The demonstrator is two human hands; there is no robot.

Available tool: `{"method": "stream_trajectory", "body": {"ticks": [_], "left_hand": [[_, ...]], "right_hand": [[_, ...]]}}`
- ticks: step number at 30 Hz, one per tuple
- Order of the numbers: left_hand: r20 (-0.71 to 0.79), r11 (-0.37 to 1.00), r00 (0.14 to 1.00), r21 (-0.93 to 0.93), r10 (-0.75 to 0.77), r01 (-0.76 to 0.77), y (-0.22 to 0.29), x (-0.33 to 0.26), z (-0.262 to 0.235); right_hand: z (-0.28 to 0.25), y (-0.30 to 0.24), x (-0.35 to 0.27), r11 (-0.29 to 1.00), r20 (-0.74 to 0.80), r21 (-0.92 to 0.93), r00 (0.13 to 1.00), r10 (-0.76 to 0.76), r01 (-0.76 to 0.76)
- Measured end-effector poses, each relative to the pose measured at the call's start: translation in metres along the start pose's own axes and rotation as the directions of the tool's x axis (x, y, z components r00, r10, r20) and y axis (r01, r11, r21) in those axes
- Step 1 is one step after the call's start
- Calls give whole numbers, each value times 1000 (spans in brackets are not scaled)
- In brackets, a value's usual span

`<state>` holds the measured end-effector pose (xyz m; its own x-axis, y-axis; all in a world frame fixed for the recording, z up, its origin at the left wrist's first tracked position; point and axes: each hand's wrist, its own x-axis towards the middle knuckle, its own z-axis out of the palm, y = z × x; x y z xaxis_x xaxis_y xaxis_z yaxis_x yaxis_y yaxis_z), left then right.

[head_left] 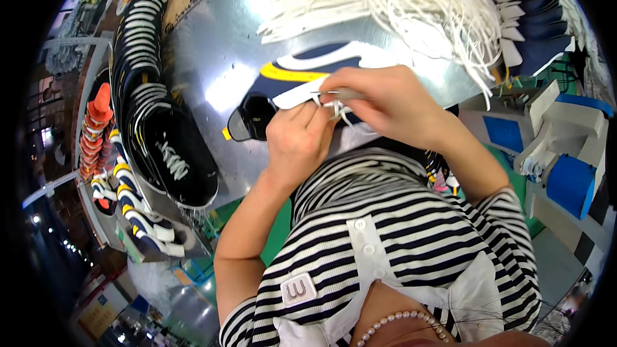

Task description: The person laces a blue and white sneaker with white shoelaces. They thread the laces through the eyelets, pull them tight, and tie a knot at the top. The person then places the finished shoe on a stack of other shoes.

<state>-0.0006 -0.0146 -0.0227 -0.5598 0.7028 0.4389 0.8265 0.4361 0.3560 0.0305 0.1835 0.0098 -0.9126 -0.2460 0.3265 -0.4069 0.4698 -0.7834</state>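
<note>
A navy shoe upper (318, 59) with white and yellow trim lies on its side in front of me, over the metal tabletop. My left hand (299, 136) is closed on its white edge, with the fingers curled round the lacing area. The upper's dark heel opening (257, 115) sticks out to the left of that hand. Between my hands, a white shoelace (347, 115) hangs in short loops at the eyelets. My right hand (402, 104) pinches a thin pointed metal tool (350, 94), its tip beside the left fingers. The exact tool type and the lace's path are partly hidden.
A large heap of white shoelaces (379, 0) covers the far side of the metal table (199, 58). Nested dark uppers (138, 38) line the left edge; another stack (533, 26) stands far right. Orange pieces (96, 128) sit further left. Blue-and-grey equipment (569, 183) is at right.
</note>
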Motion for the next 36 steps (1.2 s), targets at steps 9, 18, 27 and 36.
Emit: {"method": "stream_trajectory", "body": {"ticks": [9,18,27,36], "left_hand": [[-30,998,999,63,-25,27,-9,-19,-1],[13,998,999,-23,-52,52,-7,-16,-1],[113,989,992,-125,-62,76,-5,-12,-3],[402,640,750,-394,-525,660,-11,-3,-30]], "right_hand": [[41,28,13,969,185,-176,961,204,-172],[36,28,9,955,152,15,945,290,-296],[-59,21,46,806,-372,587,858,353,-77],[43,40,7,710,69,544,867,494,-447]]}}
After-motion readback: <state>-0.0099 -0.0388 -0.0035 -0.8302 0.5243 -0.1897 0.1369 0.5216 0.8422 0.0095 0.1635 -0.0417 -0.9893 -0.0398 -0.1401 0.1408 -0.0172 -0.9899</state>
